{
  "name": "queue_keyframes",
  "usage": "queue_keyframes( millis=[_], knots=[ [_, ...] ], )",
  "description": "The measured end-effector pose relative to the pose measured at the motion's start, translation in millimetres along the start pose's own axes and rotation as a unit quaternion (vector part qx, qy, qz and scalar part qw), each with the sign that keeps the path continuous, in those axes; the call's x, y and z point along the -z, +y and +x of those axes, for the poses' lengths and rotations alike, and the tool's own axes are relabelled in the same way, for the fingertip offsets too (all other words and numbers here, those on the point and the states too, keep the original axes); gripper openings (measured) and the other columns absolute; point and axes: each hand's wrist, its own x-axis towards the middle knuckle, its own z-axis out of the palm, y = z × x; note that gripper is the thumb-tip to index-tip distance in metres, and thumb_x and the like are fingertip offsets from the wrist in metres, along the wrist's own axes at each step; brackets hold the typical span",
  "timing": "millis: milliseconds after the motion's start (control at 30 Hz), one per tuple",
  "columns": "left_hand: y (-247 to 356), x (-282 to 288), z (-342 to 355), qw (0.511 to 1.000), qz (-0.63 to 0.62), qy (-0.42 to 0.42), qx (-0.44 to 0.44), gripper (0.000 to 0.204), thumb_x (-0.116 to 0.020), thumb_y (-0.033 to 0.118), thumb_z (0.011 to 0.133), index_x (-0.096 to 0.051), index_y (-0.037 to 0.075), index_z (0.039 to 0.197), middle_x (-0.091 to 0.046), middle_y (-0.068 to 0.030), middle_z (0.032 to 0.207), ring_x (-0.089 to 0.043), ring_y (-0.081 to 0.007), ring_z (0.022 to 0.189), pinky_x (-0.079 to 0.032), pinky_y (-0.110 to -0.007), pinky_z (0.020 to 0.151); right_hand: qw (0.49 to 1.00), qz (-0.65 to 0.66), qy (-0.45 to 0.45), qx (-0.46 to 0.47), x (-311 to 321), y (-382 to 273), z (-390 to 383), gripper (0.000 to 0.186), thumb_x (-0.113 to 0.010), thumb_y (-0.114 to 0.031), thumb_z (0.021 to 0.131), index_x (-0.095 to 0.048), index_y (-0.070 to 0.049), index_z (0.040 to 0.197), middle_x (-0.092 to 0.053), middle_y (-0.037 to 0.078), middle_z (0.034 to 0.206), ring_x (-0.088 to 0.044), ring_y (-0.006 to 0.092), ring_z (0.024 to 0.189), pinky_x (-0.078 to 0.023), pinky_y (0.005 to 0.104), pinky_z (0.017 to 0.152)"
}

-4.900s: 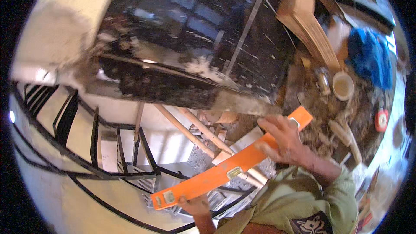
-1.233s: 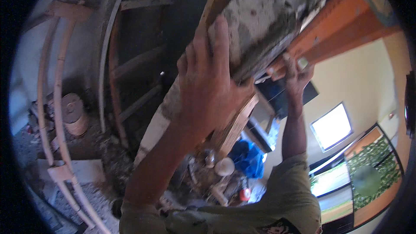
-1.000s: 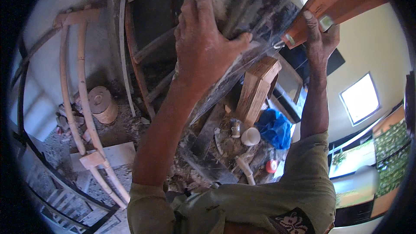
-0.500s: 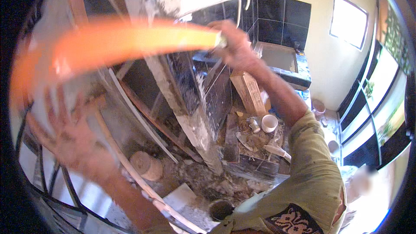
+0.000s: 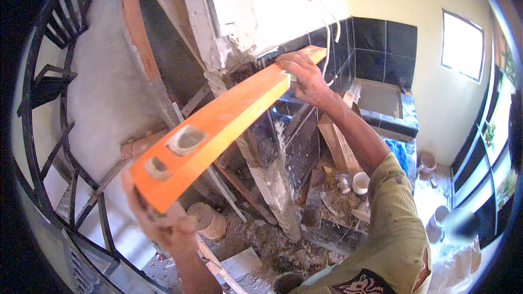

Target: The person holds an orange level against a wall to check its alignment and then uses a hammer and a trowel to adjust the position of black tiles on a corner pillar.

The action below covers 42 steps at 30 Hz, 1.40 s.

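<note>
An orange spirit level (image 5: 234,106) slants across the middle, its near end low on the left and its far end up against the dark tiles. My right hand (image 5: 309,79) grips it toward that far end, fingers over the top edge. Around the near end, below the vial openings, my left hand (image 5: 163,223) is closed, with its fingers partly hidden behind the level. Beneath the level stands a rough, mortar-smeared wall edge (image 5: 267,185), running down to the floor.
Black metal railing (image 5: 62,109) lines the left side. On the rubble-strewn floor stand a dusty bucket (image 5: 208,221) and a dark bucket (image 5: 289,282). A white mug (image 5: 360,183) sits among tools near a cardboard box (image 5: 339,141). A tiled basin (image 5: 381,100) is at right; cables (image 5: 327,38) hang above.
The level has swung from nearly level and blurred to a steady slant. My left hand, open and apart from it before, has moved right and taken its near end. My right hand keeps its grip.
</note>
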Motion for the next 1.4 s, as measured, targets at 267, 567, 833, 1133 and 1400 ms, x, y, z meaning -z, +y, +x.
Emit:
queue_keyframes(
  millis=[267, 567, 833, 1133, 1400],
  knots=[
    [-36, -55, -21, 0.976, -0.113, -0.072, 0.173, 0.086, -0.073, 0.033, 0.088, -0.026, -0.003, 0.150, -0.041, -0.0232, 0.147, -0.043, -0.0319, 0.134, -0.033, -0.046, 0.112, 0.997, -0.055, -0.044, -0.034, 1, 57, -20, 0.052, -0.059, 0.010, 0.062, -0.058, -0.001, 0.113, -0.060, 0.016, 0.119, -0.055, 0.0381, 0.114, -0.044, 0.0460, 0.099],
    [-80, -115, -10, 0.971, -0.197, -0.122, 0.064, 0.070, -0.069, 0.020, 0.090, -0.035, -0.003, 0.147, -0.033, -0.0282, 0.151, -0.043, -0.0362, 0.134, -0.036, -0.047, 0.111, 0.991, -0.118, -0.037, -0.051, -1, 111, -24, 0.049, -0.061, 0.007, 0.065, -0.060, -0.002, 0.113, -0.060, 0.015, 0.117, -0.055, 0.0374, 0.115, -0.043, 0.0452, 0.099],
    [-109, -142, 13, 0.974, 0.090, -0.149, -0.147, 0.066, -0.071, 0.021, 0.088, -0.043, -0.002, 0.143, -0.031, -0.0313, 0.151, -0.034, -0.0466, 0.138, -0.025, -0.053, 0.114, 0.970, -0.218, -0.053, -0.097, -9, 132, -30, 0.036, -0.069, -0.014, 0.078, -0.062, -0.003, 0.112, -0.062, 0.015, 0.114, -0.058, 0.0373, 0.108, -0.047, 0.0451, 0.094],
    [-156, -160, -28, 0.990, -0.075, -0.085, 0.089, 0.116, -0.085, 0.043, 0.071, -0.017, -0.007, 0.151, -0.023, -0.0305, 0.154, -0.029, -0.0435, 0.141, -0.025, -0.050, 0.115, 0.975, -0.203, -0.092, -0.022, -4, 152, -31, 0.022, -0.063, -0.009, 0.083, -0.060, -0.001, 0.103, -0.062, 0.018, 0.107, -0.058, 0.0387, 0.105, -0.048, 0.0459, 0.092],
    [-180, -158, -65, 0.965, -0.175, -0.118, 0.157, 0.123, -0.085, 0.049, 0.068, -0.014, -0.006, 0.151, -0.028, -0.0364, 0.149, -0.034, -0.0504, 0.138, -0.030, -0.054, 0.113, 0.975, -0.156, -0.144, -0.073, 1, 161, -35, 0.029, -0.066, -0.014, 0.086, -0.061, -0.001, 0.111, -0.064, 0.016, 0.112, -0.062, 0.0328, 0.104, -0.050, 0.0416, 0.090]
  ],
)
